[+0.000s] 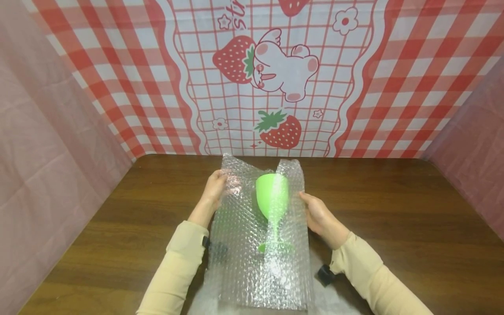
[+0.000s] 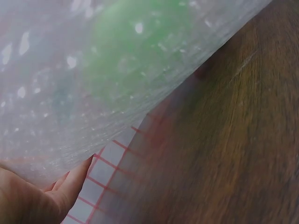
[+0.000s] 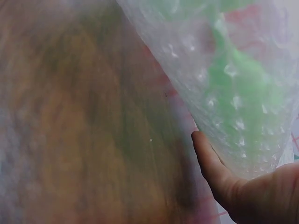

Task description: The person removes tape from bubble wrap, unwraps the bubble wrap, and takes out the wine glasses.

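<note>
A light green plastic goblet [image 1: 264,190] lies on a sheet of clear bubble wrap [image 1: 244,271], its bowl toward the back and its foot toward the person. A right-hand fold of the wrap covers part of the bowl, stem and foot, which show through it. My left hand [image 1: 215,189] grips the wrap's upper left edge. On the other side, my right hand [image 1: 322,217] holds the right edge beside the bowl, its thumb [image 3: 208,161] along the edge in the right wrist view. Through the plastic, the goblet looks blurred green in both wrist views.
The brown wooden table [image 1: 130,232] extends to both sides. Beneath the wrap, a pale sheet [image 1: 334,299] shows at the front. A black wrist device [image 1: 325,274] hangs by the right sleeve. Behind the table hangs a red checked strawberry cloth [image 1: 271,100], with pink curtains [image 1: 51,144] at the sides.
</note>
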Available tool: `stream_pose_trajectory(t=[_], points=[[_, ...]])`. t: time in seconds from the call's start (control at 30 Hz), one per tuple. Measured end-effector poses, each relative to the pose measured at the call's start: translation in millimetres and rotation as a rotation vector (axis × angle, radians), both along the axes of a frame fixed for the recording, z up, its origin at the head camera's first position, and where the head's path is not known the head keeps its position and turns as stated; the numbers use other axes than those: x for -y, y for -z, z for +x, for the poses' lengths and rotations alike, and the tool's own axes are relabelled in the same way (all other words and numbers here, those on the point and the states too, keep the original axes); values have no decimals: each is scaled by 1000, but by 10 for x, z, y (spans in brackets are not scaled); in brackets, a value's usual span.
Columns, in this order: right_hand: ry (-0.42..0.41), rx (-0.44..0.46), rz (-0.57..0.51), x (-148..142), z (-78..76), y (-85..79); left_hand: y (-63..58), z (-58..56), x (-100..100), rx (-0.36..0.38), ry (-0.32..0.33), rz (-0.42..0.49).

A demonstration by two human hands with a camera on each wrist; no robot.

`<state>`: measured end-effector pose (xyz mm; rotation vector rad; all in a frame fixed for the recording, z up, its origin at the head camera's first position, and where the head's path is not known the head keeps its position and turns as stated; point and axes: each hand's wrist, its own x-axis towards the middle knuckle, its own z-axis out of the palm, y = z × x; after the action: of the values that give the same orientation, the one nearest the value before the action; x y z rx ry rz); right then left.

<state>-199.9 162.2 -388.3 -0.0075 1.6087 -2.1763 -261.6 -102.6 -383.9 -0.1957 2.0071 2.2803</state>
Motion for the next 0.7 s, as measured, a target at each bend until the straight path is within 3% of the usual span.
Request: stream_pose_trajectory(t=[0.43,0.7], points=[[6,52,-51,-17,-16,5,9,-14,18,-5,-35,73],[-11,79,-72,-39,-24,25,9,-11,27,5,-32,24]])
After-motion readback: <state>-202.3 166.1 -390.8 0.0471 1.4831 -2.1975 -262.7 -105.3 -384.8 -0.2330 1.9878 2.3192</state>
